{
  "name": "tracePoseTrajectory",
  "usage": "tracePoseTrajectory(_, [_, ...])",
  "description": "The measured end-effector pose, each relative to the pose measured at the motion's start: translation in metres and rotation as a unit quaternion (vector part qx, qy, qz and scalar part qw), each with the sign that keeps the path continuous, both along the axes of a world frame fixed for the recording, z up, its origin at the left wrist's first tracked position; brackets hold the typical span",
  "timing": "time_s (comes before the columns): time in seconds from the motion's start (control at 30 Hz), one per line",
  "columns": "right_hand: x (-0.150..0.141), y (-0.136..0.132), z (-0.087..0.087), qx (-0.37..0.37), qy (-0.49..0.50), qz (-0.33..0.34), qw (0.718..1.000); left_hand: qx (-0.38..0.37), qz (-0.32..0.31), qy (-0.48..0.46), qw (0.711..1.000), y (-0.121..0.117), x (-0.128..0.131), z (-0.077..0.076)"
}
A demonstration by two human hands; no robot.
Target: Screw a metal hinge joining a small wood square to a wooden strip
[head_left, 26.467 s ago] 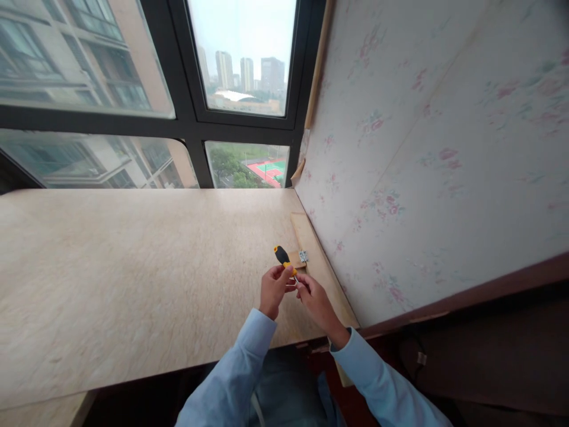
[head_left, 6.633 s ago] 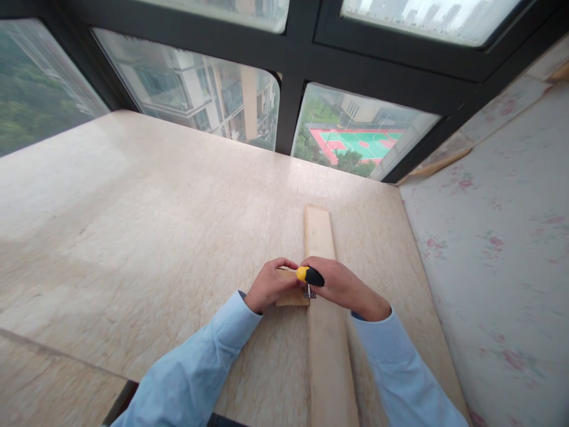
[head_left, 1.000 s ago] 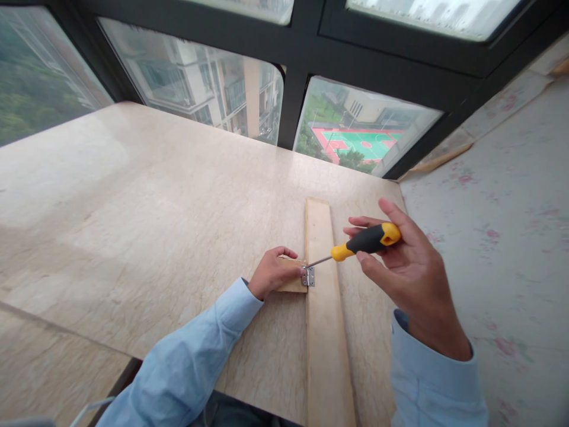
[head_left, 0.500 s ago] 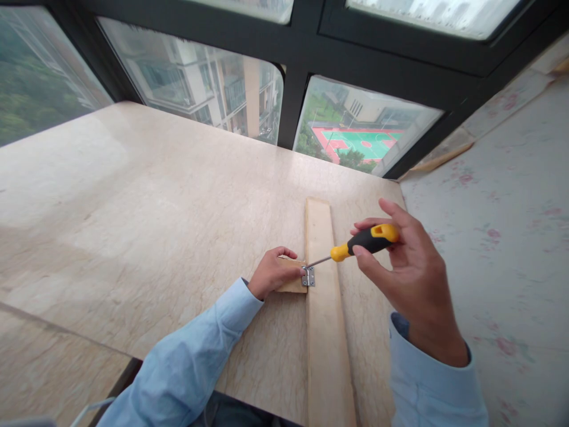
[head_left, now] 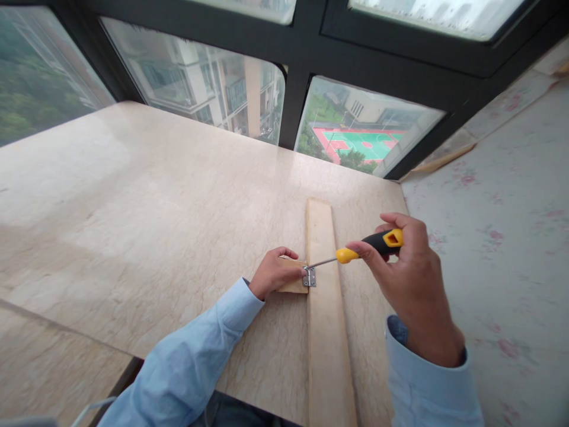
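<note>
A long wooden board (head_left: 326, 338) lies lengthwise on the stone surface, with a short wooden piece (head_left: 294, 287) butted against its left side. A small metal hinge (head_left: 312, 277) spans the joint between the two. My left hand (head_left: 276, 273) grips the short piece, thumb beside the hinge and fingers over its far edge. In my right hand (head_left: 411, 267) is a yellow and black screwdriver (head_left: 377, 243), tilted, its shaft reaching down left to the hinge's upper part. The tip is close to my left thumb; whether a screw sits under it is too small to tell.
The beige stone sill (head_left: 155, 196) spreads to the left, with a seam and a dark edge at lower left. Dark window frames (head_left: 302, 53) stand behind. A wall with floral paper (head_left: 511, 237) rises close to my right arm. A pale cable (head_left: 91, 406) is at bottom left.
My right hand has changed its hold on the screwdriver, with the fingers curled closer and the handle turned and shifted slightly right. My left hand, the boards and the hinge stay in place.
</note>
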State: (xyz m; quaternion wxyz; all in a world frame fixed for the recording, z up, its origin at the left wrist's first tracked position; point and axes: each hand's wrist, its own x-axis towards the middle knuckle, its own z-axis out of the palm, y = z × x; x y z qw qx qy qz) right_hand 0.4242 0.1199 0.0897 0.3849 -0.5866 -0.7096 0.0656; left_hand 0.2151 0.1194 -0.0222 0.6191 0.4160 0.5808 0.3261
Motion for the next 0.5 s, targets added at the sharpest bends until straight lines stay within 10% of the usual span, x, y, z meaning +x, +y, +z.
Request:
tracePoseTrajectory(0.23, [-0.007,-0.008,0.012,-0.085,0.208,0.187,0.956,0.004,-0.002,0.003,1.0,0.0,0.0,0.001])
tracePoseTrajectory(0.5, [-0.014,-0.002,0.005,-0.147,0.354,0.218,0.898,-0.005,0.002,-0.012,1.0,0.0,0.0,-0.001])
